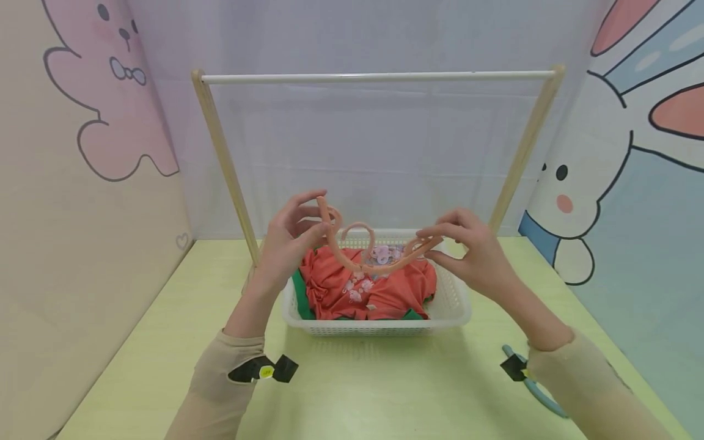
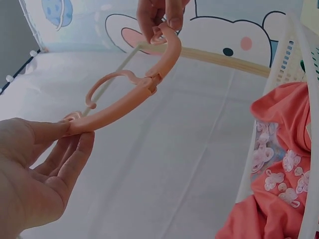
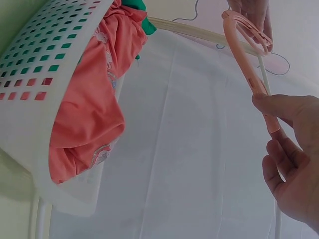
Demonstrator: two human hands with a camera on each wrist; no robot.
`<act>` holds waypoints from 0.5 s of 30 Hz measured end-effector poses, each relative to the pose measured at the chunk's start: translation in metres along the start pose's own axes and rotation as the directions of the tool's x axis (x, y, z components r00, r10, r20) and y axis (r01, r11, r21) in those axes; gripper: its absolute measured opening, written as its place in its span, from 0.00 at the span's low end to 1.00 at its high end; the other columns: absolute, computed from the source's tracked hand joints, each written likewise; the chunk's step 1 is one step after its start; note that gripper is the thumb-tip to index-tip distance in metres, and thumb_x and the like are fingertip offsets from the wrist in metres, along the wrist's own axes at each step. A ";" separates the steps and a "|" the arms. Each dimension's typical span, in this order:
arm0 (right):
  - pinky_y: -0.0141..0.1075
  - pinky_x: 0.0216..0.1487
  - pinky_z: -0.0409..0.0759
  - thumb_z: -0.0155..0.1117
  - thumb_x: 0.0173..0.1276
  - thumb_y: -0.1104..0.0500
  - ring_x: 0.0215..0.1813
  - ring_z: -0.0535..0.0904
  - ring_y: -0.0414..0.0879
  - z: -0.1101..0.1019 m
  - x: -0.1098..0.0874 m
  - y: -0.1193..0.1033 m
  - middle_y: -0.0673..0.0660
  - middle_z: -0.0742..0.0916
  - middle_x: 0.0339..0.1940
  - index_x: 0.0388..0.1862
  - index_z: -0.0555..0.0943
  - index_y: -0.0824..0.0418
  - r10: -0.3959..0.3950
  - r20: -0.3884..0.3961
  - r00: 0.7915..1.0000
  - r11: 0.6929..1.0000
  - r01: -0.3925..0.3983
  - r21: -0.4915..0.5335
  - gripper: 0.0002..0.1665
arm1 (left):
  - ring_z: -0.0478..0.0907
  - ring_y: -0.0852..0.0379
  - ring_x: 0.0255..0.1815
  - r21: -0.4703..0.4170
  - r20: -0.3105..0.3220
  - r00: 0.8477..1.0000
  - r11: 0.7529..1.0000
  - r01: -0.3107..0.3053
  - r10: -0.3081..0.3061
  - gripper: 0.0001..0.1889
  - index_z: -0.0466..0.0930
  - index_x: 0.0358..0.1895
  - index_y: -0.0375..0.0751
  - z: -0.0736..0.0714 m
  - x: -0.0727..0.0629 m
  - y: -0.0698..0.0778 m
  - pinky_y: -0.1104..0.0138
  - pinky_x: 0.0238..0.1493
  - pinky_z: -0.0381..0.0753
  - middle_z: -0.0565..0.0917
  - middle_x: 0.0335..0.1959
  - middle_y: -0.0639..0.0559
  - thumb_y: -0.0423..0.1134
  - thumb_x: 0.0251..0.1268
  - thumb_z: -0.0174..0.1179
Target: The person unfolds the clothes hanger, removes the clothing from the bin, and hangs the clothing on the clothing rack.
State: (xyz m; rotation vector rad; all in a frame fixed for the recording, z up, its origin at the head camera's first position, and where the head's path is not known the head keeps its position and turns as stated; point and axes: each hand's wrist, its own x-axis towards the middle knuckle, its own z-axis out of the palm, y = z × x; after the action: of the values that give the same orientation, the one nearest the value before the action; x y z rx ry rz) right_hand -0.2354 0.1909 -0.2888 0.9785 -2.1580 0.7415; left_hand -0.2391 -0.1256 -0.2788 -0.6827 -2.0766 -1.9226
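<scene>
A peach-coloured folding clothes hanger is held up above the basket, bent at its middle joint, with its hook showing. My left hand pinches one end between thumb and fingers. The other end is pinched by my right hand, its thumb lying along the arm of the hanger in the right wrist view. Below both hands, coral-red clothing with pale pink flower trims lies bunched in a white plastic basket. Bits of green cloth poke out beneath it.
Behind the basket stands a rack with a white bar and wooden posts. A blue-grey curved piece lies on the pale green table at the right, partly under my right sleeve. Cartoon-printed panels enclose the sides.
</scene>
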 end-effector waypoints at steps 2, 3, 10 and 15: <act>0.31 0.40 0.66 0.79 0.48 0.71 0.44 0.71 0.42 -0.001 -0.003 0.001 0.54 0.82 0.37 0.44 0.87 0.57 0.001 -0.013 1.000 1.000 -0.001 0.006 0.22 | 0.85 0.60 0.44 -0.034 -0.019 1.000 0.999 0.000 -0.001 0.27 0.68 0.70 0.48 0.000 0.000 0.000 0.63 0.46 0.88 0.81 0.47 0.50 0.31 0.69 0.59; 0.31 0.41 0.67 0.79 0.48 0.70 0.44 0.71 0.41 -0.001 -0.005 0.002 0.54 0.82 0.37 0.44 0.88 0.57 0.000 -0.023 1.000 1.000 0.000 0.005 0.22 | 0.85 0.60 0.44 -0.046 -0.029 1.000 0.999 -0.001 0.000 0.27 0.68 0.70 0.48 -0.001 0.000 0.000 0.63 0.46 0.88 0.81 0.47 0.51 0.31 0.69 0.59; 0.30 0.40 0.67 0.81 0.43 0.71 0.43 0.73 0.43 0.001 -0.014 0.009 0.56 0.84 0.36 0.44 0.88 0.57 -0.016 -0.103 0.994 1.000 0.016 -0.010 0.26 | 0.85 0.60 0.43 -0.114 -0.078 0.997 0.993 -0.005 -0.004 0.26 0.69 0.67 0.51 -0.001 0.001 -0.003 0.62 0.46 0.88 0.80 0.46 0.54 0.30 0.69 0.60; 0.31 0.40 0.67 0.80 0.44 0.72 0.43 0.72 0.45 0.000 -0.019 0.011 0.57 0.83 0.37 0.48 0.88 0.57 -0.005 -0.134 0.991 0.999 0.000 -0.042 0.29 | 0.85 0.61 0.42 -0.165 -0.098 0.995 0.986 -0.003 -0.014 0.25 0.67 0.67 0.47 -0.003 0.001 -0.006 0.61 0.45 0.88 0.79 0.46 0.53 0.30 0.69 0.59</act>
State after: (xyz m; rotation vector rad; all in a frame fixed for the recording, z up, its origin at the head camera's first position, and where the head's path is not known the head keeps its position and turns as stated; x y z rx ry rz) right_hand -0.2346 0.2048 -0.3052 0.8839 -2.0472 0.7371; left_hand -0.2427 -0.1284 -0.2830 -0.6014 -1.8784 -2.1041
